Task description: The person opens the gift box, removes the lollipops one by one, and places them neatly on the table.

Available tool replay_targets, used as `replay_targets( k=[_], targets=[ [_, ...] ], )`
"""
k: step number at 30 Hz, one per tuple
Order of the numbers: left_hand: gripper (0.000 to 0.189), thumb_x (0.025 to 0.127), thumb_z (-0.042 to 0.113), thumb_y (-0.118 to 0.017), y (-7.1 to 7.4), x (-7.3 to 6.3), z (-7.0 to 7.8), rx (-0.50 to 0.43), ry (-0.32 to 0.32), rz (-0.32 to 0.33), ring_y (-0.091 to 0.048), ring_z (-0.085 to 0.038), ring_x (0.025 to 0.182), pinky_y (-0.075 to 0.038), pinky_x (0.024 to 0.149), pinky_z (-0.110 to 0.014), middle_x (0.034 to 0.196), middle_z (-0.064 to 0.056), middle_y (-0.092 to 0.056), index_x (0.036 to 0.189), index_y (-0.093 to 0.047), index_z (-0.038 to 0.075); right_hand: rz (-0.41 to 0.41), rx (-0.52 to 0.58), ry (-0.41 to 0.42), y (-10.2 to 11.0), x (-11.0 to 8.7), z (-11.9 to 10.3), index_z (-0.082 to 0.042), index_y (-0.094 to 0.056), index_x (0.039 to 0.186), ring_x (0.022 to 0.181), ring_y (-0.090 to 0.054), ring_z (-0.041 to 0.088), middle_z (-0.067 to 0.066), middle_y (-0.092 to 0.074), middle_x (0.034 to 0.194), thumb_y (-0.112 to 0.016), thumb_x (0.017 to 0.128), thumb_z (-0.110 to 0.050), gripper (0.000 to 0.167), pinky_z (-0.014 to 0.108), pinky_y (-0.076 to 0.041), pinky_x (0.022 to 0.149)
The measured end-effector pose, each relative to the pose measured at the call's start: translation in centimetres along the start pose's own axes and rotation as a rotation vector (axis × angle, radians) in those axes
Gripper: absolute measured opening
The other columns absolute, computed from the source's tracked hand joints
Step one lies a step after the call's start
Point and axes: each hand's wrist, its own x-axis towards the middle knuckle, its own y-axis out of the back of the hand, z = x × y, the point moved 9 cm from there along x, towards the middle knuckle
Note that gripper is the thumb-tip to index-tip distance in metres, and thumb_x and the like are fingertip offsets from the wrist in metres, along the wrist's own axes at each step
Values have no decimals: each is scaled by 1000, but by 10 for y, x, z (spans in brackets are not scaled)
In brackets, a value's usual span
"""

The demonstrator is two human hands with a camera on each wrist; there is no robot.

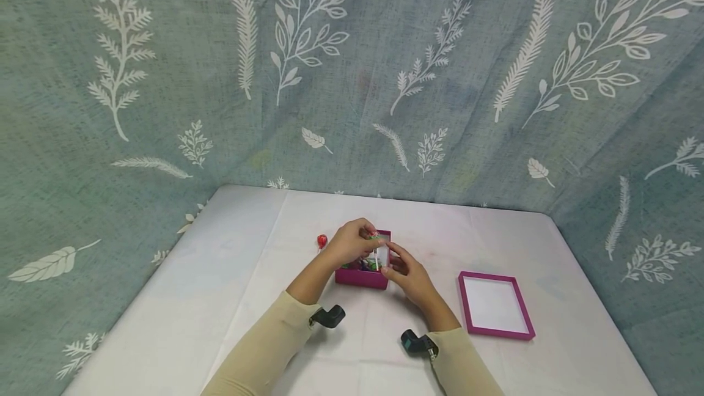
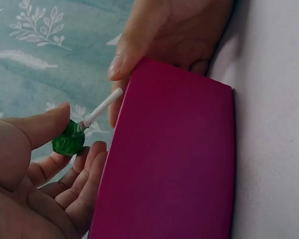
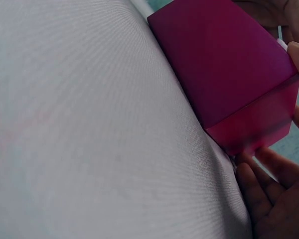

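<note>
My left hand (image 1: 351,243) is over the open magenta box (image 1: 360,278) and pinches a lollipop in a green wrapper (image 2: 70,139) between thumb and fingers. Its white stick (image 2: 102,107) points toward the box's right end in the left wrist view. Several wrapped candies (image 1: 370,263) lie in the box, partly hidden by that hand. At the box's right side is my right hand (image 1: 411,278), its thumb over the front corner at the rim. In the right wrist view, its other fingertips (image 3: 274,162) rest against the box's end wall.
A magenta-rimmed lid (image 1: 497,332) with a white inside lies to the right on the white-covered table (image 1: 264,329). Just left of the box, a red lollipop (image 1: 321,240) sits on the cloth. A patterned green curtain (image 1: 352,139) hangs behind the table.
</note>
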Motion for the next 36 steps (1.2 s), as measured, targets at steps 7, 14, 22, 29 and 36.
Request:
replay_targets(
  k=[7,14,22,29,36],
  targets=[
    [33,86,23,-76,6,-3,2,-71,-3,-7,-69,-23,76,-57,68,-40,94,-8,-65,110,-60,8,2,2,11,0,0,0,-28,-45,146,118,-57,33,17,-56,134,-73,88,-30,65,50,-46,94],
    [35,86,12,-75,15,-6,0,-101,18,1,-69,-30,83,-57,66,-36,99,-10,-63,117,-59,8,0,5,24,-1,0,-1,-21,-43,148,119,-56,36,22,-54,134,-71,90,-21,64,52,-46,94],
    [42,84,12,-77,31,-15,-3,-74,27,26,-67,-31,83,-57,67,-38,102,-11,-62,121,-57,10,-1,0,19,0,1,0,-23,-43,148,118,-56,33,19,-54,135,-72,89,-28,66,50,-46,94],
    [39,85,13,-77,48,-20,-11,-40,29,43,-66,-26,79,-56,66,-41,102,-11,-61,119,-59,14,-3,11,16,1,0,0,-24,-44,147,119,-56,33,18,-54,135,-74,88,-29,66,51,-45,95],
    [39,85,14,-77,72,-21,-38,-25,57,69,-66,-26,80,-56,68,-46,104,-12,-60,120,-60,15,-38,28,-11,-3,1,2,-18,-39,150,125,-50,37,21,-46,142,-72,90,-27,69,53,-41,100]
  ],
)
